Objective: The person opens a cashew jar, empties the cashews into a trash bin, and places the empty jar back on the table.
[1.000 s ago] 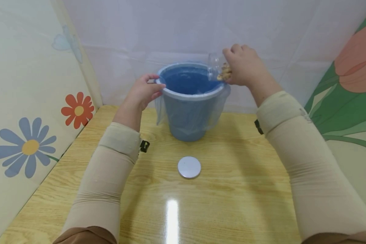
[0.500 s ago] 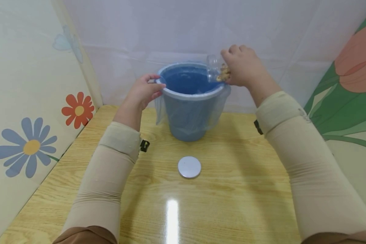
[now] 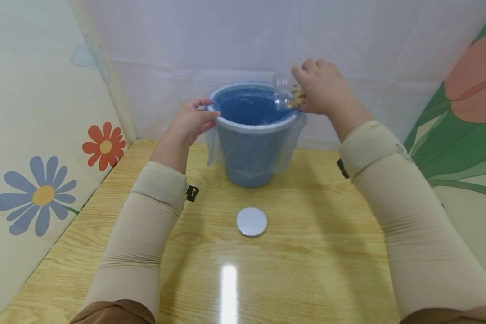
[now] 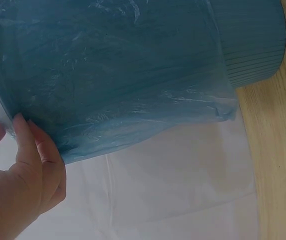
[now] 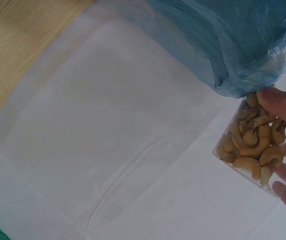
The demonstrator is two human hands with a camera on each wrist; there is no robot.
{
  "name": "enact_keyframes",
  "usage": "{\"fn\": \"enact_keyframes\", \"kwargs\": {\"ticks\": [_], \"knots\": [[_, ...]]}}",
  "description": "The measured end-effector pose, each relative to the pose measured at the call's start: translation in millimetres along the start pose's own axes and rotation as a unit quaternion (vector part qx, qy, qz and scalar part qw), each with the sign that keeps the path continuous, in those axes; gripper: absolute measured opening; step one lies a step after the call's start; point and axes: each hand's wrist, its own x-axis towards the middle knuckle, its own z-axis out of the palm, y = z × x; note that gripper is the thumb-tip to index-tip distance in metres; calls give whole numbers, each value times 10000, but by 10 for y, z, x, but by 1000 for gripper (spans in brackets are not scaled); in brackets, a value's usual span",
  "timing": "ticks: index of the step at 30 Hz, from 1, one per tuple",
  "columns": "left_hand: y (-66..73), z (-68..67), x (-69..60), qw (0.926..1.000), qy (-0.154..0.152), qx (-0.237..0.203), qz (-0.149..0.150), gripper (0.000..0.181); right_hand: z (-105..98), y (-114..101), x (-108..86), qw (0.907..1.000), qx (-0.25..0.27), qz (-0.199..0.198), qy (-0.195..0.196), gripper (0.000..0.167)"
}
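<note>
Clear plastic jar (image 3: 282, 92) of tan cashews (image 3: 297, 97) dips slightly at two o'clock, right hand (image 3: 323, 88) gripping; left hand (image 3: 191, 118) pinches round blue bucket (image 3: 249, 179) rim at nine. Slipping grip could spill cashews.

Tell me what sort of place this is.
Probably a staged booth: a pale sheet hangs behind the blue bucket, flower-patterned walls flank both sides, and there's a wood-grain tabletop.
</note>
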Motion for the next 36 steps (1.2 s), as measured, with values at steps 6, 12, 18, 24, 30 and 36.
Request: {"fn": "enact_keyframes", "kwargs": {"ticks": [6, 12, 18, 24, 30, 36], "knots": [[4, 12, -6, 10000, -21, -59, 29, 52, 12, 14, 4, 9999, -9, -95, 84, 83], [22, 19, -22, 10000, -32, -68, 3, 52, 16, 19, 2, 9999, 41, -75, 76, 81], [23, 15, -24, 10000, -38, -55, -11, 51, 7, 12, -5, 9998, 11, -142, 114, 81], [19, 15, -20, 10000, -48, -29, -1, 51, 7, 2, -13, 9998, -11, -146, 101, 82], [13, 16, -16, 10000, -34, -25, 10, 52, 27, 7, -7, 9998, -36, -111, 171, 82], [11, 11, -2, 10000, -19, 23, -6, 52, 20, -5, -9, 9999, -42, -78, 137, 85]]}}
